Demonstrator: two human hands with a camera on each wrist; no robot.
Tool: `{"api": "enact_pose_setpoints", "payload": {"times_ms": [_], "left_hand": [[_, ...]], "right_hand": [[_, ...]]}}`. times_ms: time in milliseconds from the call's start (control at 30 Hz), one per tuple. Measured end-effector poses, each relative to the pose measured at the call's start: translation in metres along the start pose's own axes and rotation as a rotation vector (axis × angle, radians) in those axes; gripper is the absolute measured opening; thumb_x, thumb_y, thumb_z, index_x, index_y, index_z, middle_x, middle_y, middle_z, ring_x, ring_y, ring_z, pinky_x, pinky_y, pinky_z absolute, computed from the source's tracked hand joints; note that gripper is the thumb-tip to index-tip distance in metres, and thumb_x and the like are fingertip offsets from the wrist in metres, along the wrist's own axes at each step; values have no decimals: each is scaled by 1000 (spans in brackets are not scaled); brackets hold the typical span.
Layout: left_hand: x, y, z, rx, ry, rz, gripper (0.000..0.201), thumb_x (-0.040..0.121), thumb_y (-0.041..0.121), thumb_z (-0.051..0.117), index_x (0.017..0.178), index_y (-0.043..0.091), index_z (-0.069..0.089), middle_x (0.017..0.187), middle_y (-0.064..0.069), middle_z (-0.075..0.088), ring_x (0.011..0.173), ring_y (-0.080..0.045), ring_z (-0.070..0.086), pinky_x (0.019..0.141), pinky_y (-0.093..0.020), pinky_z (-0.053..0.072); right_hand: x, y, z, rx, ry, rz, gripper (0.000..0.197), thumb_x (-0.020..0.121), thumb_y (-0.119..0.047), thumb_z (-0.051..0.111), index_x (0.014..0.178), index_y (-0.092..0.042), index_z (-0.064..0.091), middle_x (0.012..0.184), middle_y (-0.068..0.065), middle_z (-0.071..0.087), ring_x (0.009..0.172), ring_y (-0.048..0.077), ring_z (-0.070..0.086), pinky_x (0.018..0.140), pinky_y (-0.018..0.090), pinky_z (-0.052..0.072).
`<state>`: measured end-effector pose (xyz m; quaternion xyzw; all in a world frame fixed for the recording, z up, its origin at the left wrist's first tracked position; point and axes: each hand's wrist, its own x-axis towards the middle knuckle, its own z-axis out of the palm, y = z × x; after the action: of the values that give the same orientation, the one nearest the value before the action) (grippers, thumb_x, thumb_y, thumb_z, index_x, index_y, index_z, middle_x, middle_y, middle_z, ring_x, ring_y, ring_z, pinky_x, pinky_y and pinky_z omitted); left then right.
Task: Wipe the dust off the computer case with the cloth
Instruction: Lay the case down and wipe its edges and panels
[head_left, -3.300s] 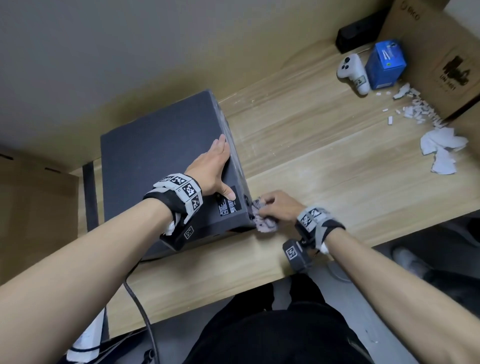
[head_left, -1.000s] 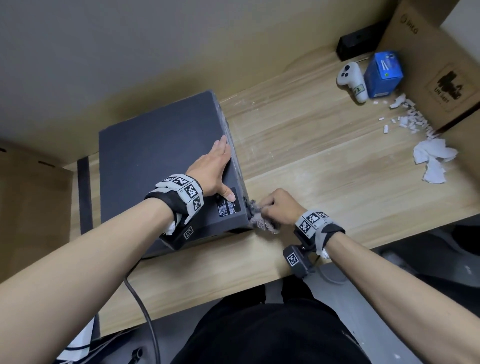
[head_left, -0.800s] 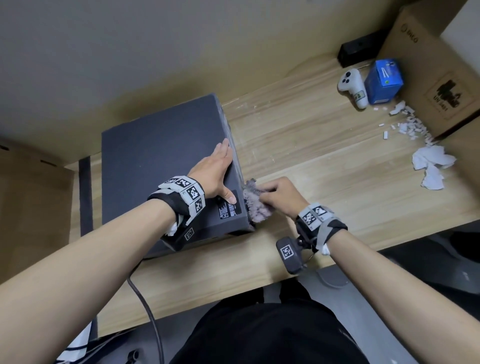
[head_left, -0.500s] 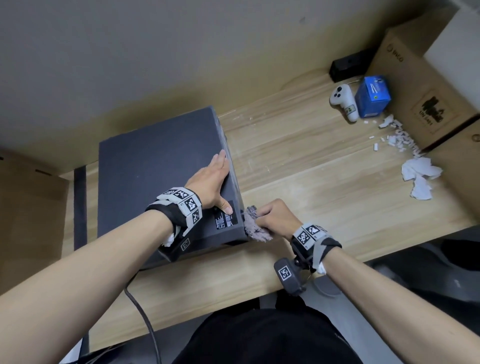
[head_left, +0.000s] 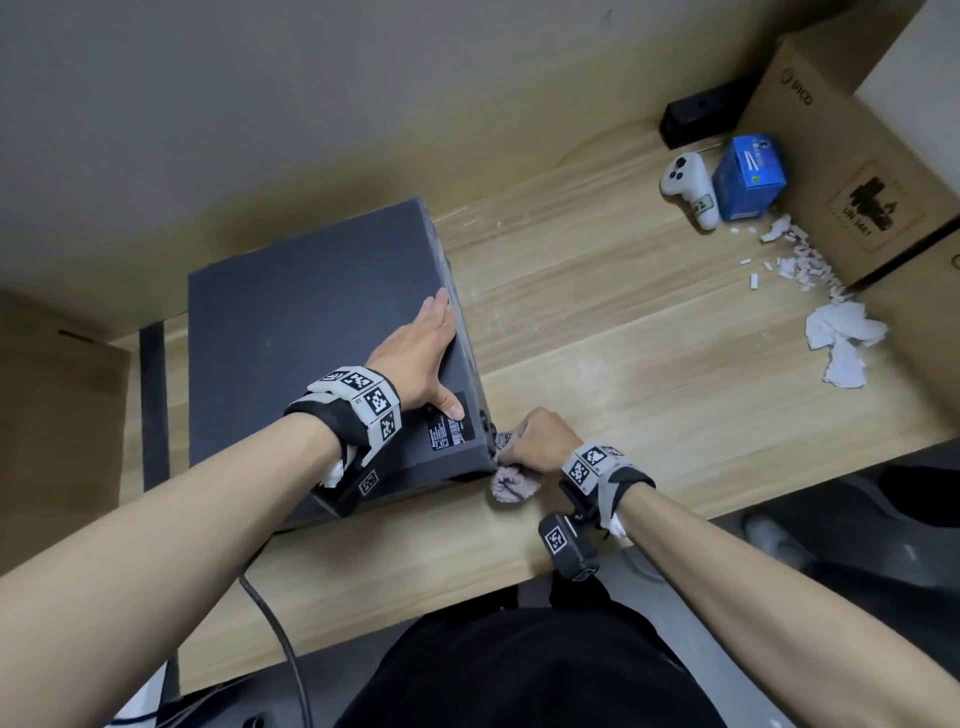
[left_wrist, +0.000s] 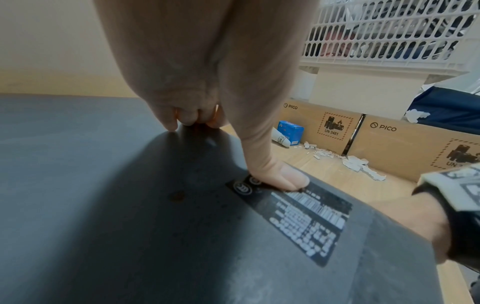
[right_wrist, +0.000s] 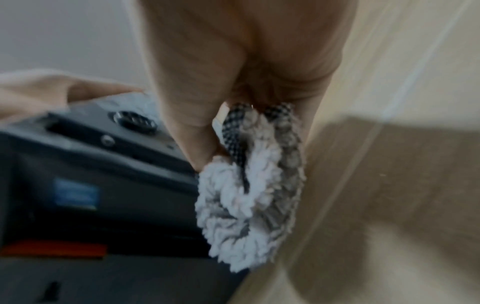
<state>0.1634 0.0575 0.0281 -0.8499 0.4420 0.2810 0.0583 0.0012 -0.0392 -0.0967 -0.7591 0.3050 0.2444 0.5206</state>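
The computer case (head_left: 322, 338) lies flat on the wooden worktop (head_left: 597, 364), a broad dark box with a matte top panel and a printed label (left_wrist: 298, 216) near its front right corner. By its bulk and rigid panels it looks heavy and stiff — unlikely to slide under a light wipe, though worth bracing all the same. The left hand (head_left: 421, 358) does that: its grip is open, fingers straight and flat on the top panel along the right edge, thumb pressing on the corner of the label.

The cloth (right_wrist: 249, 195) is a fluffy, looped pile in white and grey with a checked woven backing, bunched into a wad. It looks soft, light and easily squashed, so it should mould into corners and around raised parts. The right hand (head_left: 535, 441) has its grip closed round the upper part of the wad, thumb and curled fingers pinching the folds, while the loose tuft hangs below the grip, touching or just beside the case's front right corner and the worktop.

Just left of that grip, the right wrist view shows a round button (right_wrist: 135, 119) and a small screw head on the case's face. Those raised details could snag the loops, so the wad is best held high and tight, with only the pile side meeting the case.
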Motion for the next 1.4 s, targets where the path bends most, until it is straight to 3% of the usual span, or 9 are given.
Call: {"api": "enact_pose_setpoints", "payload": {"times_ms": [167, 300, 433, 533, 633, 800, 967, 1133, 1400], "left_hand": [[1, 0, 1, -11, 3, 1, 142, 53, 44, 90, 153, 6, -3, 161, -6, -18, 149, -21, -8, 119, -39, 18], [0, 1, 0, 0, 4, 0, 142, 52, 44, 90, 153, 5, -2, 161, -7, -17, 149, -22, -7, 118, -40, 19], [-1, 0, -2, 5, 1, 11, 141, 53, 47, 89, 153, 5, -1, 161, -7, -16, 149, -22, -7, 119, -41, 21], [-1, -2, -1, 5, -1, 13, 141, 53, 47, 89, 153, 4, -1, 161, -7, -16, 149, -22, -7, 119, -41, 20], [0, -1, -1, 9, -1, 7, 141, 53, 47, 89, 153, 4, 0, 161, -7, -16, 149, -22, -7, 119, -41, 21], [0, -2, 0, 4, -2, 5, 140, 54, 46, 89, 153, 6, -1, 161, -5, -17, 149, -21, -8, 119, -40, 20], [1, -2, 0, 11, -1, 5, 141, 53, 47, 89, 153, 5, -2, 161, -5, -18, 149, -22, -7, 119, -42, 21], [1, -2, -1, 10, 12, 11, 141, 51, 47, 90, 153, 3, 2, 161, -7, -15, 150, -23, -5, 118, -42, 22], [1, -3, 0, 3, 18, 13, 143, 50, 48, 90, 153, 4, 1, 161, -7, -16, 149, -22, -6, 119, -41, 22]], "right_hand": [[-23, -8, -20, 240, -91, -150, 9, 70, -5, 73, 64, 2, 74, 58, 8, 66, 52, 13, 56, 51, 27, 44], [-48, -24, -35, 357, -124, -259, 39, 73, 4, 64, 41, -17, 58, 43, -5, 45, 43, 6, 39, 45, 18, 32], [-60, -34, -53, 362, -160, -308, 50, 75, 8, 58, 37, -20, 43, 42, -8, 33, 42, 6, 29, 44, 18, 25], [-53, -26, -71, 415, -37, -256, 56, 83, 5, 57, 36, -22, 44, 38, -11, 39, 35, 3, 38, 39, 17, 27], [-36, -12, -79, 394, 69, -194, 38, 85, -2, 60, 49, -10, 56, 44, -3, 49, 41, 9, 50, 41, 18, 35], [2, 8, -53, 147, 59, -68, 24, 87, -20, 68, 77, 1, 72, 69, 9, 64, 65, 17, 60, 64, 30, 51], [-2, -1, -18, 47, -20, -60, 40, 83, -13, 72, 49, -18, 52, 52, -1, 50, 55, 15, 48, 58, 27, 44], [-14, -10, -39, 570, 171, -204, 5, 82, 0, 72, 80, 4, 73, 68, 7, 68, 61, 13, 61, 61, 26, 48], [-36, -38, -44, 963, -71, -308, 13, 87, 4, 64, 95, -3, 73, 84, 6, 73, 77, 14, 68, 67, 24, 53]]}}
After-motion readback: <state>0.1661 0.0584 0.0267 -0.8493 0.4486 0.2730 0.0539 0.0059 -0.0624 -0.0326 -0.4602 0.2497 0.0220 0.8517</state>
